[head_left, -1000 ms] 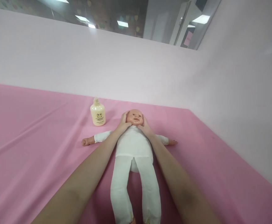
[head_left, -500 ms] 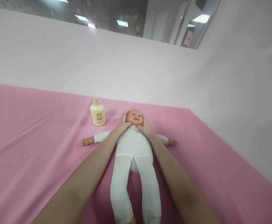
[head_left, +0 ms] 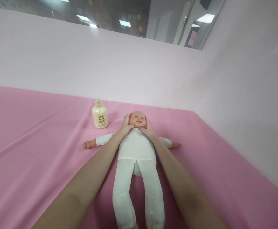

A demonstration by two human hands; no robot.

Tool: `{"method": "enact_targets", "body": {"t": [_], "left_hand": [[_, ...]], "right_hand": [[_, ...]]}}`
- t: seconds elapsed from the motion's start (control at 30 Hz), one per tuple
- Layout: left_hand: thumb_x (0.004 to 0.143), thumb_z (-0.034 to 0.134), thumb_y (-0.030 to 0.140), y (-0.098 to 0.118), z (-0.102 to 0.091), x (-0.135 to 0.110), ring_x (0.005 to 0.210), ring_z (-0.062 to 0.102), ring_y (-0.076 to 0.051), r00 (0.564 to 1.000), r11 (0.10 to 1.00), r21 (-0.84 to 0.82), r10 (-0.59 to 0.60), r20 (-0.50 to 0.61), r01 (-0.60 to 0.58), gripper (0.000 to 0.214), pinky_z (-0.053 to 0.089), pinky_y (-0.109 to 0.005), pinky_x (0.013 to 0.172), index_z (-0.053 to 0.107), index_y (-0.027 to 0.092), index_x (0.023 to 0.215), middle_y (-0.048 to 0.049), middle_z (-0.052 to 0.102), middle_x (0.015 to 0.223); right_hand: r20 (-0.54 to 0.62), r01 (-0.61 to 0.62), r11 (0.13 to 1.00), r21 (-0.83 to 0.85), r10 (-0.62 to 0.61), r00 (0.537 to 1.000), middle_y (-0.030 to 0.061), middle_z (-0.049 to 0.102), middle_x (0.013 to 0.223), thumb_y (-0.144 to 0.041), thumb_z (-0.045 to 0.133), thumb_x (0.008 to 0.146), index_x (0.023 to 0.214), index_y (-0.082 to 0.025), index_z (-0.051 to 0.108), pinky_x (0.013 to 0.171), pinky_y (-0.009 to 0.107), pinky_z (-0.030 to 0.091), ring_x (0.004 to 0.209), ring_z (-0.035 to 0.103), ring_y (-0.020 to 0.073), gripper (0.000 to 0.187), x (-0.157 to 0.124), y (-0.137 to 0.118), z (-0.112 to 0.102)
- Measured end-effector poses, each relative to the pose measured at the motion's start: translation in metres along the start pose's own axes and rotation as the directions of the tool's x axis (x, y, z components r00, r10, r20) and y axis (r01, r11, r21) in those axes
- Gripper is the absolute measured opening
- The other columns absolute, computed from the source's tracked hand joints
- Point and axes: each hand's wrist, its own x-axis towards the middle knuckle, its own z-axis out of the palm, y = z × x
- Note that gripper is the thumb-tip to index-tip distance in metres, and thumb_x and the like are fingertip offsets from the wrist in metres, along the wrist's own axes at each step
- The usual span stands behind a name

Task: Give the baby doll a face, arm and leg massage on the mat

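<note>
A baby doll (head_left: 136, 144) with a white cloth body lies on its back, its arms spread out and its legs toward me. My left hand (head_left: 126, 126) cups the left side of the doll's head, thumb under the chin. On the other side, my right hand (head_left: 149, 128) holds the head in the same way, its thumb by the chin. Some fingers of both hands are hidden behind the head. To the left of the doll's head stands an upright cream-coloured pump bottle (head_left: 100, 117) with dark print, touched by neither hand.
Under everything lies a pink sheet (head_left: 45, 127) with a few creases. A white wall (head_left: 93, 63) rises behind it, and another white wall (head_left: 253, 105) borders the right side. Above the back wall is a window (head_left: 120, 12) reflecting ceiling lights.
</note>
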Motion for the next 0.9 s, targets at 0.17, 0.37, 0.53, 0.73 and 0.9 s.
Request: {"method": "enact_targets", "body": {"t": [0.17, 0.37, 0.53, 0.73, 0.9], "left_hand": [[0.051, 0.056, 0.01, -0.002, 0.001, 0.001, 0.14, 0.027, -0.035, 1.0, 1.0, -0.002, -0.006, -0.01, 0.006, 0.089, 0.023, -0.049, 0.118, 0.042, 0.028, 0.137, -0.0035, 0.038, 0.143], [0.052, 0.054, 0.009, -0.003, 0.001, 0.0, 0.139, 0.027, -0.035, 1.0, 1.0, 0.011, -0.007, -0.011, 0.007, 0.088, 0.024, -0.048, 0.118, 0.042, 0.027, 0.137, -0.0037, 0.037, 0.143], [0.051, 0.051, 0.009, 0.0, 0.0, 0.0, 0.138, 0.028, -0.035, 1.0, 1.0, 0.012, -0.023, -0.02, 0.023, 0.086, 0.026, -0.05, 0.117, 0.044, 0.028, 0.135, -0.0033, 0.039, 0.141], [0.05, 0.049, 0.01, -0.003, 0.0, 0.003, 0.139, 0.027, -0.033, 0.999, 0.999, 0.003, -0.044, -0.019, 0.044, 0.087, 0.027, -0.049, 0.117, 0.044, 0.03, 0.135, -0.0012, 0.04, 0.141], [0.048, 0.046, 0.01, -0.012, 0.0, 0.008, 0.141, 0.025, -0.03, 0.999, 0.999, -0.017, -0.029, -0.022, 0.028, 0.089, 0.024, -0.045, 0.119, 0.044, 0.026, 0.135, -0.0026, 0.037, 0.143]], "right_hand": [[-0.01, -0.003, 1.0, -0.012, 0.002, 1.0, 0.005, 0.029, 0.155, -0.032, 0.068, 0.07, 0.152, -0.027, -0.004, 0.115, 0.045, 0.031, 0.138, 0.038, 0.0248, 0.109, 0.001, 0.003, 0.0], [-0.033, -0.05, 0.998, -0.035, 0.048, 0.998, 0.002, 0.029, 0.155, -0.03, 0.063, 0.073, 0.153, -0.028, -0.002, 0.118, 0.046, 0.025, 0.139, 0.036, 0.0249, 0.103, 0.002, 0.009, -0.001], [-0.056, -0.021, 0.997, -0.072, 0.017, 0.998, -0.0019, 0.021, 0.158, -0.027, 0.058, 0.072, 0.153, -0.026, 0.003, 0.121, 0.045, 0.016, 0.144, 0.025, 0.0241, 0.098, 0.003, 0.011, -0.002], [-0.066, -0.027, 0.998, -0.051, 0.024, 0.998, -0.0046, 0.023, 0.157, -0.021, 0.053, 0.07, 0.153, -0.026, 0.007, 0.122, 0.043, 0.014, 0.145, 0.023, 0.0225, 0.095, 0.005, 0.009, 0.0], [-0.073, -0.029, 0.999, -0.027, 0.027, 0.997, -0.005, 0.027, 0.155, -0.02, 0.051, 0.069, 0.153, -0.026, 0.009, 0.122, 0.044, 0.016, 0.144, 0.025, 0.0227, 0.095, 0.007, 0.009, 0.002]]}}
